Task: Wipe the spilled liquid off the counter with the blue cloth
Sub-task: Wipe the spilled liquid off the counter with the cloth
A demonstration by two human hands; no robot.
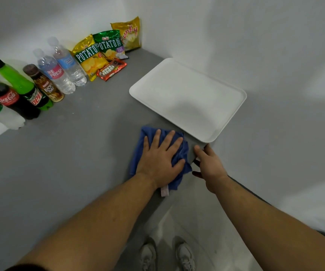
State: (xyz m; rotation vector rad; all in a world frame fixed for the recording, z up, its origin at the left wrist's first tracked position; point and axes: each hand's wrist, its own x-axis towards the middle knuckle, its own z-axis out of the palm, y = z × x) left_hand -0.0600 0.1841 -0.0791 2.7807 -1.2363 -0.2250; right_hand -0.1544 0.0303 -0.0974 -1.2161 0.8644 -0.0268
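A crumpled blue cloth (181, 153) lies on the grey counter (75, 153) near its front right corner. My left hand (158, 160) presses flat on top of the cloth with fingers spread, covering most of it. A pale tag sticks out from the cloth's near edge. My right hand (210, 168) is just right of the cloth, with its thumb on top of the counter's edge and its fingers curled around it. I see no liquid on the counter; anything under the cloth is hidden.
A white tray (187, 98) sits right behind the cloth, overhanging the counter's right edge. Several drink bottles (46, 81) and snack bags (107, 49) line the back wall at left. White walls close in behind and to the right. My shoes (167, 255) show on the floor below.
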